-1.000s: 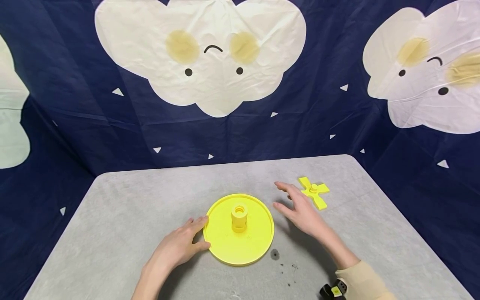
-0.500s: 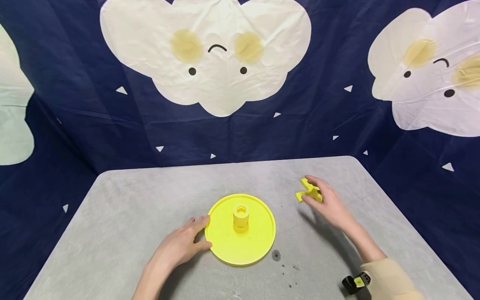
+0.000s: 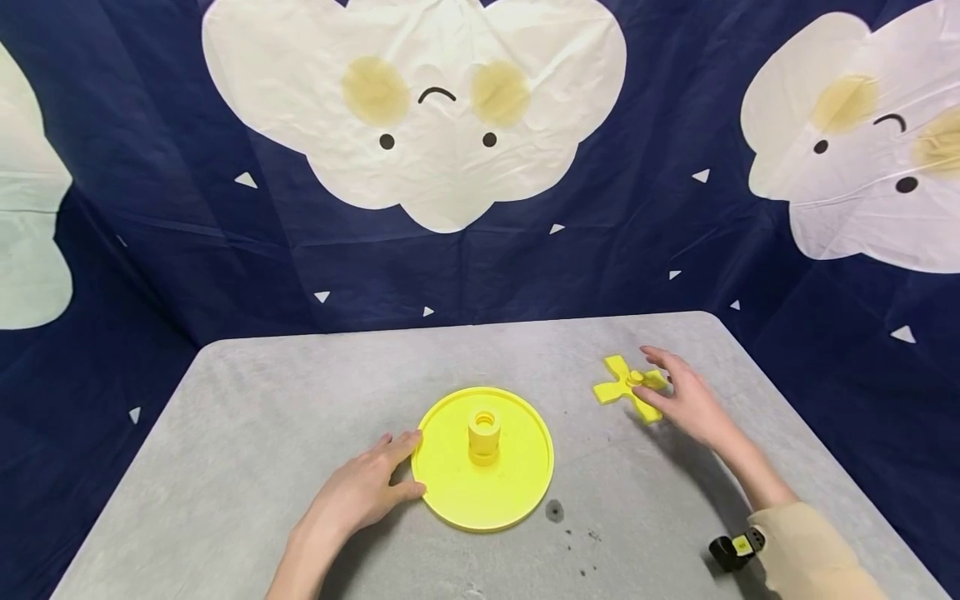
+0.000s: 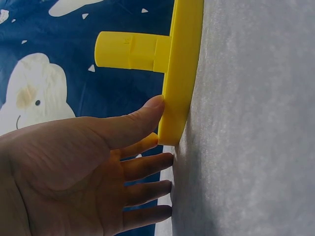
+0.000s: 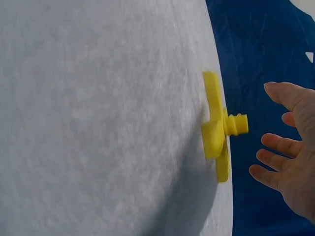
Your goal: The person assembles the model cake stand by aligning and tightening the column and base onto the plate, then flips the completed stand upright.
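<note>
A round yellow tray-like disc (image 3: 517, 492) with a raised rim lies on the grey table, and a hollow yellow post (image 3: 483, 433) stands upright at its middle. My left hand (image 3: 360, 492) touches the disc's left edge; in the left wrist view the thumb (image 4: 152, 110) is against the rim, with the other fingers stretched out below. Farther right lies a flat yellow four-armed cross (image 3: 617, 388). My right hand (image 3: 690, 400) hovers at its right side, fingers spread. In the right wrist view a threaded stub (image 5: 238, 125) sticks up from the cross, apart from the fingers.
The grey table (image 3: 270, 433) ends in front of a dark blue cloth (image 3: 247, 275) printed with white clouds. Dark marks (image 3: 554, 511) spot the table near the disc. A small black device (image 3: 735, 550) sits by the right sleeve (image 3: 810, 550).
My right hand has moved right from beside the disc, passed over the cross and come to its right side. The cross remains in place. The left hand has stayed at the disc's edge.
</note>
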Motion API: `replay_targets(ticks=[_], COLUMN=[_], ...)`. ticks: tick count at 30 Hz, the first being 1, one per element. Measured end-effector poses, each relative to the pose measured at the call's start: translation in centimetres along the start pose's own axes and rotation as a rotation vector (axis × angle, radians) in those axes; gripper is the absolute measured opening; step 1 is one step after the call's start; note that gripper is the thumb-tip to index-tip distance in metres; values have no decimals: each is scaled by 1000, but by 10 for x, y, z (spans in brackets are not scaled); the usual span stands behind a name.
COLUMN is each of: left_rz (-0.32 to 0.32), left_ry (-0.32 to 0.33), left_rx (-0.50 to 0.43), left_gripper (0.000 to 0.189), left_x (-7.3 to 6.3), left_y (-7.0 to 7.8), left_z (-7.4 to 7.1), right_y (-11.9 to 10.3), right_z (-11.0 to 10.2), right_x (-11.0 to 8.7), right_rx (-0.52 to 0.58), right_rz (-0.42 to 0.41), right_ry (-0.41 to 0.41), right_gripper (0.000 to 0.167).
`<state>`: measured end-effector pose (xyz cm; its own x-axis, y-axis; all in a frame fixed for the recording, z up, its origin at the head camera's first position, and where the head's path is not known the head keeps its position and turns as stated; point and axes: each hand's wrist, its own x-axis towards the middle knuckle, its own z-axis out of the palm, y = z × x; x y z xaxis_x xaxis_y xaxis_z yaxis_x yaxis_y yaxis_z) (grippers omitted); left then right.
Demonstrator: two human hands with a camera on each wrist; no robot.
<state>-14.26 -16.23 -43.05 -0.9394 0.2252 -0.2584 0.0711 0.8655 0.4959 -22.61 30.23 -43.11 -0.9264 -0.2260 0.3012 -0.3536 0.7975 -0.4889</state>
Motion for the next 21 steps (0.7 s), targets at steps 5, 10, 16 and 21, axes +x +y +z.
replay_targets(ticks=[5,10,16,21], left_rz=[7,18,16,2], left_ry=[9,12,15,10], left_rx=[3,3,-1,4], left_gripper=[75,76,76,76], left_x=[-1,0,0,1], left_y=[0,0,1,0], left_z=[0,0,0,2], right_y=[13,22,28,34], right_z=[-1,-2,1,4], right_x=[2,1,2,2], right_rx=[-44,-65,-90,-88], right_rz=[35,74,85,82], right_ry=[-57,-115,-156,-208], right_gripper=[71,79,89,96])
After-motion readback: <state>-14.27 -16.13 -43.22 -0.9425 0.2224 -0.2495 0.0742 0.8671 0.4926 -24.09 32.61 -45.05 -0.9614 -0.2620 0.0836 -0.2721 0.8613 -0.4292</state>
